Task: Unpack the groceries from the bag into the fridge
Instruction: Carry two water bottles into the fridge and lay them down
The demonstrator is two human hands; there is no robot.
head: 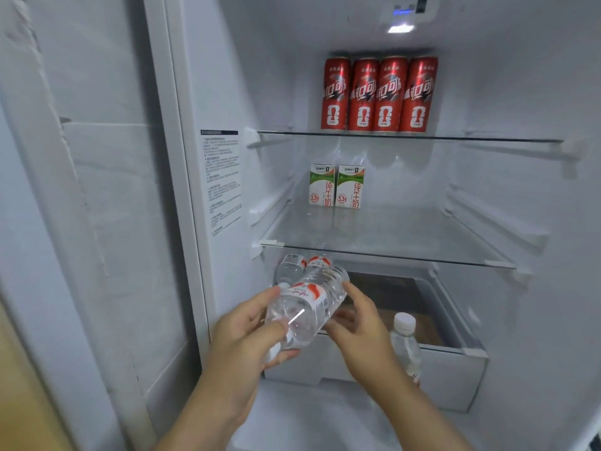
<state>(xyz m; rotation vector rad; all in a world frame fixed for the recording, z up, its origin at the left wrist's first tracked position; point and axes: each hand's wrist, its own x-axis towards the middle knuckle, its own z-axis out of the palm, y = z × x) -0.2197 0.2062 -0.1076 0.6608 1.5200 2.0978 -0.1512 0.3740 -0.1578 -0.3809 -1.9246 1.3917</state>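
A clear water bottle [309, 304] with a red and white label lies tilted between my hands in front of the open fridge, base towards the shelf. My left hand [240, 340] grips its cap end from the left, thumb over the top. On the right side, my right hand [357, 323] has its fingers curled under and against the bottle. Two more water bottles [292, 268] lie on their sides just behind, at the left below the lower glass shelf [422, 242]. Another bottle [405, 343] with a white cap stands at the drawer's front, beside my right wrist. The bag is out of view.
Several red cans [379, 94] stand in a row on the top glass shelf. Two milk cartons [336, 187] stand at the back of the lower shelf. A drawer [455, 369] sits pulled out at the bottom. The fridge door [97, 222] stands open at the left.
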